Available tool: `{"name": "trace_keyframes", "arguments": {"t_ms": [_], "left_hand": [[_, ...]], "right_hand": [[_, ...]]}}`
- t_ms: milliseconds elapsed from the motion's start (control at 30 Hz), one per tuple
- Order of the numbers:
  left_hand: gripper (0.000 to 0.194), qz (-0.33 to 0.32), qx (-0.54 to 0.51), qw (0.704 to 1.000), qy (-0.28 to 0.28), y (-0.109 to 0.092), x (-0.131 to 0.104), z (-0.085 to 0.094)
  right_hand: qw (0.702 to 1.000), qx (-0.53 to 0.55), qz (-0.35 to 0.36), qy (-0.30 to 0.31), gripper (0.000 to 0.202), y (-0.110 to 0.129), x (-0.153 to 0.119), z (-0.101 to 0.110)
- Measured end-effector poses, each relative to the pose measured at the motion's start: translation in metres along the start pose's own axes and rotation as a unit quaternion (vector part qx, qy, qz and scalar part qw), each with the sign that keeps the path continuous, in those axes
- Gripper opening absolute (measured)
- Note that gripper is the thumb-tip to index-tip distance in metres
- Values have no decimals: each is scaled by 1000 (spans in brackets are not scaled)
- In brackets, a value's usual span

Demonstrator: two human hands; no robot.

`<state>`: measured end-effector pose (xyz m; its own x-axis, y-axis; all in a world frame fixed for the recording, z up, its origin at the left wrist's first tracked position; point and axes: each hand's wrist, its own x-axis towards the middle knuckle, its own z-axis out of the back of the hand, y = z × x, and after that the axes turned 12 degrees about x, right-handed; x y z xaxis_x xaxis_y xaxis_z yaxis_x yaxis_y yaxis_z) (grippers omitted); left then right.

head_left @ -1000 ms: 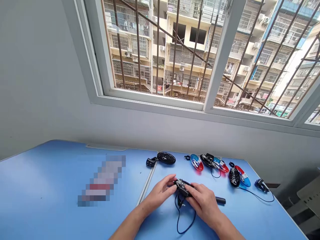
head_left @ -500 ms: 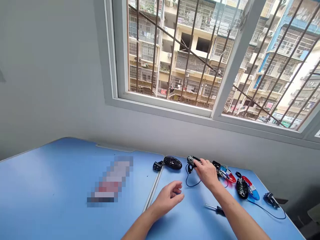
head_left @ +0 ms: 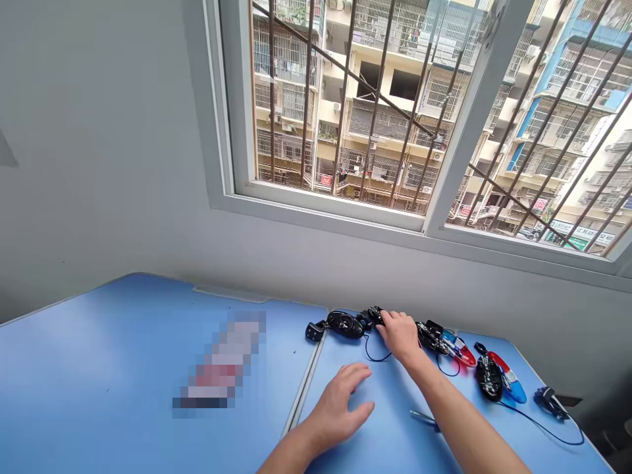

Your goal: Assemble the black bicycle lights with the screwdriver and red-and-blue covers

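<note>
My right hand (head_left: pixel 401 334) is closed over a black corded device (head_left: pixel 375 315) near the table's back edge; its fingertips are on it and partly hide it. A thin black cord (head_left: pixel 378 359) loops toward the front from there. My left hand (head_left: pixel 340 405) hovers over the blue table (head_left: pixel 148 342), thumb and fingers apart, holding nothing. Just left of the gripped device lies a black oval device (head_left: pixel 345 324) with a small black piece (head_left: pixel 315 330) beside it. Under my right forearm a screwdriver (head_left: pixel 423 419) is partly hidden.
Right of my right hand lie another black device (head_left: pixel 430 334), a red and blue shell (head_left: pixel 459 347), a black device (head_left: pixel 488 376), a second red and blue shell (head_left: pixel 513 382) and a dark cabled piece (head_left: pixel 550 401). A pixelated patch (head_left: pixel 222 362) covers something at left.
My right hand has shifted slightly left with the device, which now sits closer to the black oval device. My left hand has opened wider. The view has shifted a little.
</note>
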<state>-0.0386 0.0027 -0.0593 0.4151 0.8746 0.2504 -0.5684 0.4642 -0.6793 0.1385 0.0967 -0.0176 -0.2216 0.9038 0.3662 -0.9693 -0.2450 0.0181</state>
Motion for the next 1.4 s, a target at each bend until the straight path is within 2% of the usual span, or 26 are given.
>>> {"name": "trace_keyframes", "arguments": {"t_ms": [400, 667, 767, 900, 967, 1133, 1233, 1300, 1400], "left_hand": [[38, -34, 43, 998, 1, -6, -1, 5], [35, -54, 42, 998, -15, -8, -1, 4], [33, -49, 45, 996, -52, -8, 0, 4], [35, -6, 88, 989, -120, 0, 2, 4], [39, 4, 122, 987, -104, 3, 2, 3], [52, -29, 160, 987, -6, 2, -2, 4], [53, -50, 168, 984, 11, -4, -4, 7], [45, -55, 179, 982, 1, -8, -4, 8], [22, -31, 188, 980, -61, -12, -3, 8]], "right_hand": [[999, 12, 3, -38, 18, 2, -9, -4], [997, 19, 22, -71, 17, 0, -30, -4], [997, 20, 19, -76, 17, 0, -37, -6], [997, 21, 9, -78, 17, 0, -40, -8], [997, 21, 5, -78, 17, 0, -40, -9], [997, 22, 2, -76, 16, 2, -40, -8], [997, 28, 7, -75, 18, 2, -40, -6], [996, 34, 13, -76, 20, 2, -40, -3], [996, 48, 34, -74, 24, 7, -36, 6]]}}
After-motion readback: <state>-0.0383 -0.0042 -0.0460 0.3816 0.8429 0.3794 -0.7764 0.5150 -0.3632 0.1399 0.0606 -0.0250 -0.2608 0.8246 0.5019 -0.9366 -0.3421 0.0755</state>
